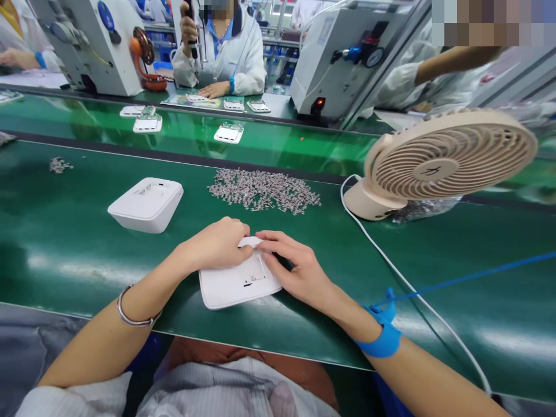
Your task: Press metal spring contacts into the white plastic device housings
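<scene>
That flat white plastic cover (pixel 237 282) on the near green tabletop (pixel 65 249) looks light, stiff and a bit slick, so both hands, left (pixel 217 243) and right (pixel 295 269), pinch its far edge together, fingertips nearly touching.

White casing (pixel 230 284), green mat (pixel 69 243)

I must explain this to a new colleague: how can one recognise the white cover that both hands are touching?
On the green table, nearest the viewer, lies a flat white cover. The left hand and right hand touch its far edge. The other white housing is boxier and untouched.
</scene>
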`<state>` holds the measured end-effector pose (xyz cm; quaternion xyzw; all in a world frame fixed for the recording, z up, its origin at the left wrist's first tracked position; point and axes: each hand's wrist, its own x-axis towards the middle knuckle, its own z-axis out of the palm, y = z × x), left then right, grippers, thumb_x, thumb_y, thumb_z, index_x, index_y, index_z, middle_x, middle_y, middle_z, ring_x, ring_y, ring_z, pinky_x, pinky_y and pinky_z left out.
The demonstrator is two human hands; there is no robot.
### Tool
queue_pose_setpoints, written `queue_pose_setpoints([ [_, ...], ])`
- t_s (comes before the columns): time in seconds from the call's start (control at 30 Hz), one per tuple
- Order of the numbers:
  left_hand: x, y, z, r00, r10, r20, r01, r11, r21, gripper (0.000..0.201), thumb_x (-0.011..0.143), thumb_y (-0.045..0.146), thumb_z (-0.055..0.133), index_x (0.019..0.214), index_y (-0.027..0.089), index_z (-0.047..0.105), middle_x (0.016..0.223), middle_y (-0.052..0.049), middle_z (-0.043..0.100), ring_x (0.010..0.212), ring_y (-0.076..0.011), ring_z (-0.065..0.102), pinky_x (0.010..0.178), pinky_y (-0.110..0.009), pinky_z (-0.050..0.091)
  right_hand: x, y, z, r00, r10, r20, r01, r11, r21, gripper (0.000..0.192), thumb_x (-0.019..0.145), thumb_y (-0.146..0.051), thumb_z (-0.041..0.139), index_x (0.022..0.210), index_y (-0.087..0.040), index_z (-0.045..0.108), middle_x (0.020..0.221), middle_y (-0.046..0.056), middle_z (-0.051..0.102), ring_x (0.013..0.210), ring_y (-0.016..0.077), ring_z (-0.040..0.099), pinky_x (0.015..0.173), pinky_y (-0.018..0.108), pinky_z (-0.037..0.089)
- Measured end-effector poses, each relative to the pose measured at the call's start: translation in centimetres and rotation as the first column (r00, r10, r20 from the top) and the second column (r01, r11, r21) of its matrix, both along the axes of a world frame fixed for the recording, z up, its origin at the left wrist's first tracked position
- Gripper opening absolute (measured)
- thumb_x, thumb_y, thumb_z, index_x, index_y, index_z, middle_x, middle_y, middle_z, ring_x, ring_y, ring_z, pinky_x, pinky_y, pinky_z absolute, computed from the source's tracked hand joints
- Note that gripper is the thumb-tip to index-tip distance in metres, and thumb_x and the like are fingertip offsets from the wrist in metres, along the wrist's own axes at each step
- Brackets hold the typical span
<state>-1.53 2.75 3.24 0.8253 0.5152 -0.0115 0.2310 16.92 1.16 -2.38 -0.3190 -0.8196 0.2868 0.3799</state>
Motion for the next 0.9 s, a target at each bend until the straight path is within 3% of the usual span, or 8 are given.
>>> queue_pose_setpoints([
  [0.17,-0.1,0.1,-0.2,0.999,0.018,0.03,-0.017,1.0,-0.01,0.02,0.082,0.026,0.045,0.09,0.015,0.061,0.085,-0.005,0.06,0.075,-0.017,0.055,0.057,-0.025,0.035,0.0,-0.1,-0.4,0.999,-0.011,0.048,0.008,0.999,0.049,0.023,0.09,-0.018,0.041,0.095,-0.018,0.063,0.113,0.011,0.056,0.098,0.0214,0.056,0.083,0.038,0.048],
  [0.37,0.1,0.1,-0.1,1.0,0.01,0.006,-0.01,1.0,0.005,0.018,0.083,0.025,0.043,0.084,0.016,0.058,0.085,-0.005,0.058,0.078,-0.0181,0.054,0.059,-0.026,0.036,0.0,-0.2,-0.4,0.991,-0.029,0.134,0.007,0.986,0.166,0.022,0.09,-0.017,0.041,0.097,-0.016,0.063,0.114,0.014,0.054,0.1,0.0233,0.055,0.081,0.04,0.049],
  [0.53,0.9,-0.2,0.1,0.998,0.009,-0.068,-0.006,0.999,0.042,0.017,0.081,0.022,0.044,0.086,0.015,0.058,0.085,-0.006,0.059,0.078,-0.0204,0.055,0.06,-0.029,0.036,0.1,-0.4,0.5,0.952,-0.018,0.304,-0.084,0.944,0.32,0.025,0.091,-0.013,0.038,0.103,-0.013,0.06,0.116,0.018,0.05,0.104,0.0262,0.051,0.082,0.043,0.047],
  [0.63,1.0,-0.3,0.2,0.995,0.009,-0.097,-0.004,0.998,0.057,0.017,0.081,0.021,0.044,0.085,0.014,0.059,0.084,-0.007,0.059,0.079,-0.021,0.055,0.06,-0.029,0.036,-0.1,-0.2,0.5,0.964,-0.002,0.265,-0.076,0.957,0.282,0.021,0.089,-0.013,0.039,0.095,-0.015,0.059,0.112,0.015,0.052,0.098,0.0238,0.053,0.078,0.038,0.046],
  [0.77,0.6,-0.1,0.3,0.999,-0.011,-0.048,0.01,1.0,-0.022,0.017,0.081,0.021,0.047,0.089,0.015,0.061,0.088,-0.006,0.058,0.082,-0.0196,0.054,0.063,-0.028,0.038,-0.9,0.4,-0.3,0.991,-0.112,0.073,0.103,0.988,0.116,0.015,0.082,-0.014,0.046,0.094,-0.018,0.054,0.098,0.008,0.056,0.088,0.0203,0.054,0.074,0.034,0.043],
  [0.9,0.4,0.2,0.3,0.999,-0.02,-0.039,0.018,0.998,-0.052,0.022,0.08,0.02,0.047,0.097,0.016,0.061,0.091,-0.006,0.058,0.085,-0.0192,0.054,0.067,-0.028,0.04,-1.5,0.9,-0.5,0.985,-0.149,0.087,0.147,0.989,0.03,0.015,0.077,-0.015,0.048,0.09,-0.018,0.055,0.087,0.004,0.056,0.078,0.0187,0.053,0.071,0.033,0.04],
])
